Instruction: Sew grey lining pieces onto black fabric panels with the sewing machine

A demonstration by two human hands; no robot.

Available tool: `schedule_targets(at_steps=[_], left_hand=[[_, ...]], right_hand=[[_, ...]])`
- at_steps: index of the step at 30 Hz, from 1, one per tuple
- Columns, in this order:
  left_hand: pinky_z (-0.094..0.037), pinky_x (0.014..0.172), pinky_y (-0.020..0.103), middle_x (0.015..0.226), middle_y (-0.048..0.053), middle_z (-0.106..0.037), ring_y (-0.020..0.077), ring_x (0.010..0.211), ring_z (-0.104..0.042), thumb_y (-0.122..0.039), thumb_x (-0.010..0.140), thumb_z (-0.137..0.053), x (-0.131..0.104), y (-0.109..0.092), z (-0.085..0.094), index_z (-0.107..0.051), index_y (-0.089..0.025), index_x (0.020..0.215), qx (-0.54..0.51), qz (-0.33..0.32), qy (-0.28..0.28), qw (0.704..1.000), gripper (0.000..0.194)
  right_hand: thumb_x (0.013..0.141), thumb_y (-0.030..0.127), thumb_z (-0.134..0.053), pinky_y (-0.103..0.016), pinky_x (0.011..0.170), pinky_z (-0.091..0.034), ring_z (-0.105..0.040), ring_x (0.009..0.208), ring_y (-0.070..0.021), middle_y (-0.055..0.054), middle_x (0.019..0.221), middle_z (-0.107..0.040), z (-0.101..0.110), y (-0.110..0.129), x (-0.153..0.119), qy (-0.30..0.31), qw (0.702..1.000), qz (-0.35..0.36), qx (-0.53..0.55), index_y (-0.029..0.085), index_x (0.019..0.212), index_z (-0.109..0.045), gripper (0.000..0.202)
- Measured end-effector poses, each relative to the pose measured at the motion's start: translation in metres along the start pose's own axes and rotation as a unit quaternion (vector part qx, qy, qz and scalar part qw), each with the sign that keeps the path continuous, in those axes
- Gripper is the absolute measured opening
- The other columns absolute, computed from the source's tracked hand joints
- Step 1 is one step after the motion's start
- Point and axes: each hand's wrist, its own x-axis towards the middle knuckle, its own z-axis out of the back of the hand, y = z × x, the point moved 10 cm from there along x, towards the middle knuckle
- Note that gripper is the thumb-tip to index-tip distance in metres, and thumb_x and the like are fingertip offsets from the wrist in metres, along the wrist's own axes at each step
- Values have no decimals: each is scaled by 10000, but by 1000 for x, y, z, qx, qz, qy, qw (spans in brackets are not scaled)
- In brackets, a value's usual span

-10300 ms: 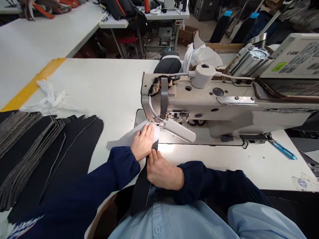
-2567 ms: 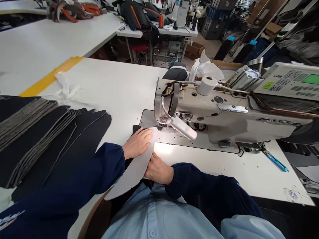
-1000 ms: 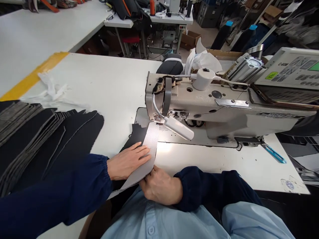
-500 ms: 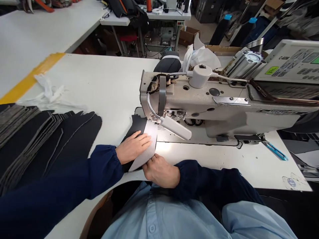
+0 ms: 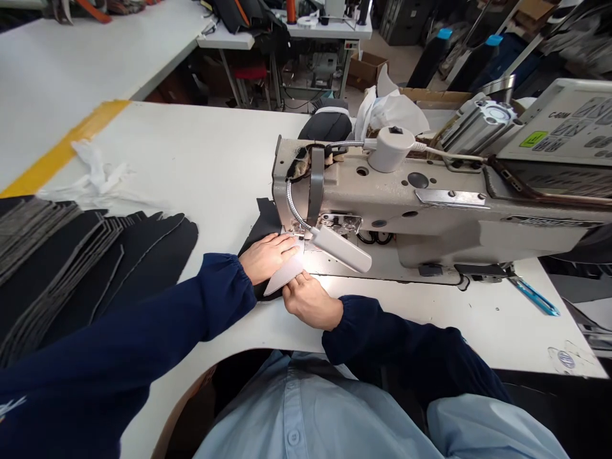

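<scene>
My left hand [image 5: 268, 256] lies flat, fingers stretched out, on a light grey fabric piece [image 5: 285, 275] over a black fabric piece [image 5: 262, 227]. The thumb and fingers of my right hand [image 5: 312, 299] are closed on the near right edge of the grey piece; whether the black layer is also in the pinch, I cannot tell. The far end of both layers reaches the needle area of a sewing machine [image 5: 382, 210]. A white lamp [image 5: 342, 248] on a bendy neck shines there and partly hides the presser foot.
Stacked dark fabric pieces [image 5: 143, 255] lie on the left of the white table [image 5: 201, 159]. White scraps [image 5: 98, 172] rest behind them. A blue cutter [image 5: 534, 294] lies at the right, near the machine's base. A control panel [image 5: 559, 121] stands at the back right.
Both hands have moved forward with the fabric, closer to the needle area. More of the black piece shows beyond the machine's head, and less of the grey piece is visible.
</scene>
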Motion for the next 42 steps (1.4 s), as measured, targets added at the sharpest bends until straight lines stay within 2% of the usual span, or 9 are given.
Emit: schedule_targets(at_steps=[4,6,8,11,17,21,26,37,42], left_hand=[[-273,1125,410,1205,77,-648,225,1235,-513,-161,869,-523,-6,-10,14,-623,-202,1151,-32,-27,-8,999,302],[-244,1144,387,1232,46,-637,204,1233,-516,-150,792,-607,-15,-21,16,-591,-229,1181,-51,-59,7,997,397],[-249,1141,361,1281,41,-614,198,1262,-494,-145,750,-649,-23,-26,12,-561,-236,1225,-52,-65,25,996,492],[-275,1124,357,1310,51,-604,202,1294,-466,-145,819,-580,-26,-23,0,-565,-224,1246,-29,-43,23,998,435],[-345,1070,365,1180,89,-671,212,1224,-518,-143,911,-425,-7,-12,-18,-625,-163,1187,22,-4,-32,999,342],[-388,1021,348,1072,103,-685,215,1161,-544,-149,921,-414,3,-8,-9,-643,-150,1137,41,16,-53,998,314],[-471,825,331,986,122,-656,237,997,-575,-137,930,-418,9,-5,2,-647,-125,1051,59,31,-25,997,259],[-450,711,276,787,79,-619,190,868,-560,-129,939,-446,13,-15,10,-673,-117,836,76,-41,-102,991,250],[-430,673,282,774,58,-618,179,842,-555,-140,917,-484,10,-16,13,-673,-131,842,68,-49,-123,989,204]], right_hand=[[874,12,-410,-436,771,-499,-638,840,-269,-204,852,-675,2,-10,2,-33,999,-20,18,61,852,-647,244],[877,26,-422,-409,750,-505,-634,843,-257,-206,884,-669,3,-7,1,-34,998,-11,44,56,907,-632,214],[885,33,-413,-364,686,-505,-630,784,-235,-172,853,-667,3,2,-1,-17,998,10,64,67,943,-619,217],[893,20,-380,-333,649,-492,-623,731,-219,-132,798,-659,2,12,-2,-1,998,22,51,79,938,-621,252],[886,11,-373,-374,702,-489,-627,790,-248,-165,838,-666,0,6,1,-30,999,15,-12,44,934,-652,285],[879,10,-388,-386,734,-474,-610,826,-253,-169,862,-654,-2,-8,2,-43,999,-12,-20,62,883,-659,276],[886,9,-378,-385,735,-463,-597,811,-246,-159,850,-641,0,-19,4,-56,998,-34,-15,79,845,-655,289],[914,40,-400,-352,684,-493,-602,783,-233,-150,882,-650,0,-7,5,-48,999,-11,4,68,962,-648,254],[924,59,-398,-343,657,-487,-596,800,-238,-150,894,-643,2,-1,5,-55,998,-1,22,68,1006,-628,244]])
